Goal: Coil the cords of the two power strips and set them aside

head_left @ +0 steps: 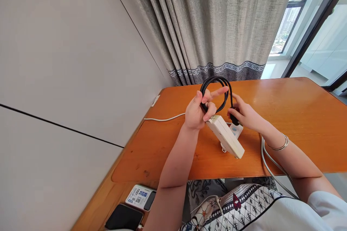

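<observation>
My left hand [195,112] is closed around a coil of black cable [214,79], its index finger stretched out through the loop. From under that hand a cream power strip [226,137] slants down toward me, and the coil meets its upper end. The fingers of my right hand [248,115] grip a black plug [234,116] at the cable's end. Just below the plug is a smaller white socket block [236,130] with a blue mark, partly hidden behind the cream strip. Whether the plug sits in that block, I cannot tell.
An orange-brown wooden table [298,126] lies under my hands. A white cord [165,120] runs left across it, and a grey-white cable [267,162] hangs over its front edge. A black phone [124,217] and a white box [139,196] lie lower left. A curtain [222,25] hangs behind.
</observation>
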A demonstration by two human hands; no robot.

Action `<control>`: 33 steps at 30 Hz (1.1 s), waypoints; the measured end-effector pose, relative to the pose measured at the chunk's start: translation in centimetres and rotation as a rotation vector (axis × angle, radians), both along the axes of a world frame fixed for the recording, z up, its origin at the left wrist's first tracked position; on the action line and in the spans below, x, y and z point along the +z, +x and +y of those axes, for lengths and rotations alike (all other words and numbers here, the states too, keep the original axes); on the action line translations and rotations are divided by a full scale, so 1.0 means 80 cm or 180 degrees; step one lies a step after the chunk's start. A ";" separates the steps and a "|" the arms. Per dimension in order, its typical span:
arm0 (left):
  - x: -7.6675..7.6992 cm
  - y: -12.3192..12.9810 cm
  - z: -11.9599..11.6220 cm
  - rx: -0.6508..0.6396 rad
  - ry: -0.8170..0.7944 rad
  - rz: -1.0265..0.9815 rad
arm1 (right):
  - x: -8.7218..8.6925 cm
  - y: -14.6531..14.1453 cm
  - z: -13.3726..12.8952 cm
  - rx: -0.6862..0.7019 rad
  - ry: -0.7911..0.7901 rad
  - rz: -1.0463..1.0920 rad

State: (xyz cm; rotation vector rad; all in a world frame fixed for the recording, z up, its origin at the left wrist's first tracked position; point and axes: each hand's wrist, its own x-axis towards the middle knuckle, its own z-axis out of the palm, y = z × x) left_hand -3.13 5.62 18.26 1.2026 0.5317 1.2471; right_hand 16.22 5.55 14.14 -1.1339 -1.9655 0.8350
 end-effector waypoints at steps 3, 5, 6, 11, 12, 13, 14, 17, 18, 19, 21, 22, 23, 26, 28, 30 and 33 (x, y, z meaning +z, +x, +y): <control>-0.003 0.001 -0.003 0.0066 0.0400 0.0308 | 0.005 0.004 0.001 0.0116 -0.0450 0.0867; -0.005 0.006 -0.010 0.0005 0.0702 0.0502 | 0.010 0.006 -0.001 0.0479 -0.1053 0.1258; -0.006 0.008 -0.013 -0.0033 0.0828 0.0584 | 0.013 0.007 -0.002 0.0650 -0.1353 0.1401; -0.014 0.018 -0.025 -0.0167 0.1269 0.0725 | 0.021 0.008 -0.003 0.0865 -0.2030 0.1993; -0.016 0.019 -0.026 -0.0197 0.1314 0.0683 | 0.020 0.006 -0.003 0.0839 -0.2065 0.2111; -0.017 0.019 -0.026 -0.0237 0.1337 0.0629 | 0.019 0.004 -0.003 0.0801 -0.2095 0.2212; -0.019 0.020 -0.027 -0.0275 0.1343 0.0558 | 0.017 0.001 -0.004 0.0769 -0.2123 0.2299; -0.022 0.021 -0.029 -0.0371 0.1310 0.0345 | 0.012 -0.008 -0.008 0.0787 -0.2190 0.2436; -0.023 0.021 -0.031 -0.0388 0.1294 0.0287 | 0.011 -0.010 -0.010 0.0826 -0.2198 0.2445; -0.024 0.022 -0.032 -0.0393 0.1266 0.0246 | 0.010 -0.013 -0.012 0.0856 -0.2181 0.2446; -0.026 0.024 -0.034 -0.0350 0.1202 0.0207 | 0.010 -0.017 -0.016 0.0825 -0.2058 0.2440; -0.028 0.026 -0.034 -0.0288 0.1163 0.0214 | 0.010 -0.019 -0.018 0.0767 -0.1966 0.2439; -0.029 0.029 -0.034 -0.0195 0.1118 0.0237 | 0.010 -0.021 -0.020 0.0688 -0.1880 0.2447; -0.035 0.037 -0.031 0.0273 0.0978 0.0252 | 0.009 -0.028 -0.025 0.0377 -0.1745 0.2580; -0.040 0.042 -0.026 0.0582 0.0935 0.0146 | 0.009 -0.033 -0.029 0.0180 -0.1708 0.2722; -0.044 0.045 -0.022 0.0739 0.0963 0.0021 | 0.010 -0.038 -0.032 0.0078 -0.1654 0.2848; -0.050 0.046 -0.016 0.0681 0.1027 -0.0124 | 0.013 -0.042 -0.033 0.0115 -0.1652 0.2948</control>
